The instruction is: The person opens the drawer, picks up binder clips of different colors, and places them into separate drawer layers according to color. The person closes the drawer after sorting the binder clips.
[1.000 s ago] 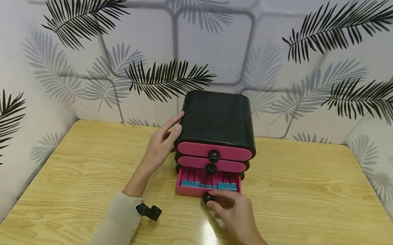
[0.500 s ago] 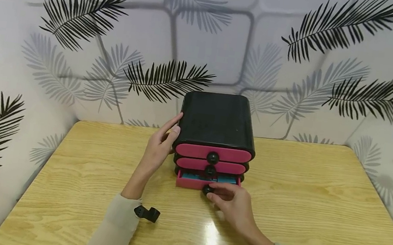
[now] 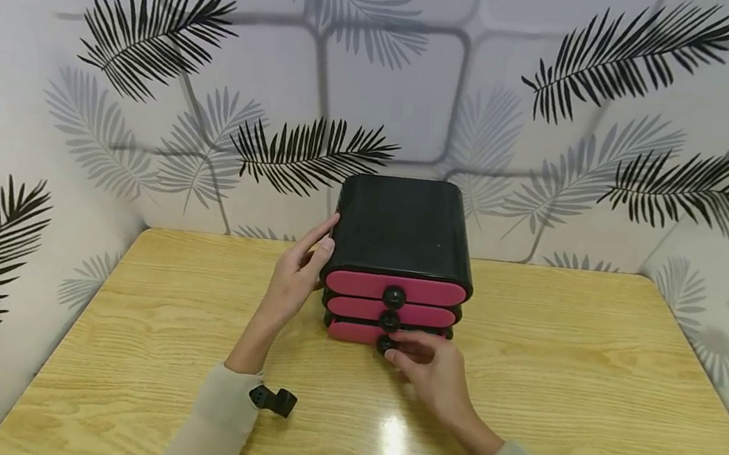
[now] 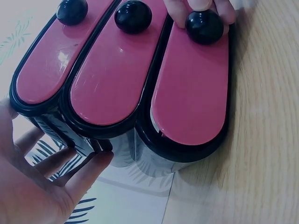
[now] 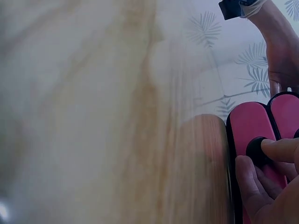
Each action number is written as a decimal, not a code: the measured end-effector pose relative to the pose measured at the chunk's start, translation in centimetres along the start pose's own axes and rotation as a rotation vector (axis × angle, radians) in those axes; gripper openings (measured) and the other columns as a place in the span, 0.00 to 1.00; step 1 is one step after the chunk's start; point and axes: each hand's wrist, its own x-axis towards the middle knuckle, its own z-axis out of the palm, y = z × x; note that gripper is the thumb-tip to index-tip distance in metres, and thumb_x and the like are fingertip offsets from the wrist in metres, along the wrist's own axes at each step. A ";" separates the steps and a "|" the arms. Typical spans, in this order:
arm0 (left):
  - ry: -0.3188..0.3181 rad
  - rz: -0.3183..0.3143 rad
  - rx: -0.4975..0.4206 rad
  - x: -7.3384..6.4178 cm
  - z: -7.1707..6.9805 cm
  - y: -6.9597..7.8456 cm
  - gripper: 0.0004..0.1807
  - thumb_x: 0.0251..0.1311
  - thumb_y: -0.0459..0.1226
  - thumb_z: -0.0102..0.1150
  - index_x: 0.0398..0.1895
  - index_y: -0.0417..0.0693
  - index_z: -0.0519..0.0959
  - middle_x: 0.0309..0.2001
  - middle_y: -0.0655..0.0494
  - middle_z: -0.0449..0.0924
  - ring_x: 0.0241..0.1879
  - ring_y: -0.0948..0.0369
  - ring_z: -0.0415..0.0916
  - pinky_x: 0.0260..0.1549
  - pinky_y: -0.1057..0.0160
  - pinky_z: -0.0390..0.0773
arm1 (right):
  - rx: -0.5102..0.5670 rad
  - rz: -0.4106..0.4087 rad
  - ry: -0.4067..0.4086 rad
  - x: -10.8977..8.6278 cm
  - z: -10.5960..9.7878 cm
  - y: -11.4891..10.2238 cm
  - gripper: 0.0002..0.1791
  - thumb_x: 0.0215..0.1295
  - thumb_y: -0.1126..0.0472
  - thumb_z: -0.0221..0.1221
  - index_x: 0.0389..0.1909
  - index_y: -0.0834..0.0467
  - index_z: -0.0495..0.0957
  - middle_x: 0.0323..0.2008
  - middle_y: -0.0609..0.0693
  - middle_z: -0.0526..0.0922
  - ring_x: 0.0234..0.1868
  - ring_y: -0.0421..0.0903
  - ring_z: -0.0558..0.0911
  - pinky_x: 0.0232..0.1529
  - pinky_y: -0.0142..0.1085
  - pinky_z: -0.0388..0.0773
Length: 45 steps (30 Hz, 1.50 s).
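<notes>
A black drawer cabinet (image 3: 406, 225) with three pink drawer fronts stands on the table. My left hand (image 3: 295, 268) rests on its left side, fingers spread along the black wall, as the left wrist view shows from near. At the bottom drawer (image 4: 191, 88), my right hand (image 3: 435, 371) pinches the round black knob (image 4: 204, 27) between thumb and fingers. That drawer sits almost flush in its frame, with a thin gap at the rounded end in the left wrist view. The middle drawer (image 4: 112, 70) and top drawer (image 4: 51, 65) are fully in. The bottom drawer's contents are hidden.
The wooden table (image 3: 559, 376) extends on both sides and in front of the cabinet. Close behind it rises a pale wall (image 3: 389, 92) with a leaf pattern. Small black devices are strapped at both sleeves, one on the left cuff (image 3: 272, 400).
The bottom drawer has slid inward with my right hand on its knob, and the blue items inside have gone from sight. My left hand stays on the cabinet's side.
</notes>
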 end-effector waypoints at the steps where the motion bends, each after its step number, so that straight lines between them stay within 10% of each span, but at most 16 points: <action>1: 0.004 0.005 0.007 0.0 0.0 0.0 0.26 0.80 0.39 0.47 0.78 0.49 0.67 0.75 0.51 0.66 0.32 0.59 0.68 0.31 0.61 0.74 | 0.004 0.004 0.000 0.1 0.0 0.0 0.14 0.61 0.70 0.70 0.48 0.62 0.88 0.42 0.59 0.89 0.39 0.51 0.89 0.34 0.43 0.86; 25: -0.009 0.026 -0.007 0.3 0.6 -0.3 0.26 0.80 0.39 0.45 0.78 0.48 0.66 0.75 0.49 0.65 0.29 0.58 0.67 0.28 0.63 0.74 | 0.013 0.036 -0.023 0.6 -1.0 0.1 0.13 0.64 0.70 0.68 0.49 0.64 0.87 0.43 0.60 0.88 0.42 0.58 0.89 0.36 0.44 0.86; 31: -0.007 -0.010 -0.009 1.2 0.0 -3.2 0.26 0.80 0.43 0.46 0.79 0.58 0.65 0.75 0.54 0.65 0.23 0.58 0.63 0.29 0.62 0.79 | -0.018 0.004 -0.053 0.7 -1.2 -0.1 0.15 0.65 0.69 0.67 0.52 0.64 0.85 0.46 0.61 0.88 0.45 0.54 0.88 0.39 0.41 0.86; 39: -0.021 -0.036 -0.042 1.3 -0.9 -4.4 0.25 0.79 0.49 0.47 0.77 0.72 0.66 0.76 0.63 0.63 0.62 0.54 0.76 0.40 0.46 0.85 | -0.048 0.017 -0.040 0.4 -3.8 -1.2 0.10 0.67 0.71 0.63 0.48 0.65 0.85 0.46 0.61 0.88 0.47 0.59 0.87 0.39 0.38 0.85; 45: -0.093 -0.047 -0.032 1.2 -1.6 -4.5 0.26 0.79 0.51 0.47 0.78 0.70 0.65 0.76 0.57 0.63 0.68 0.49 0.71 0.47 0.43 0.82 | -0.095 -0.018 -0.017 -0.4 -6.8 -2.2 0.13 0.71 0.69 0.59 0.53 0.64 0.82 0.48 0.62 0.87 0.48 0.62 0.86 0.37 0.42 0.86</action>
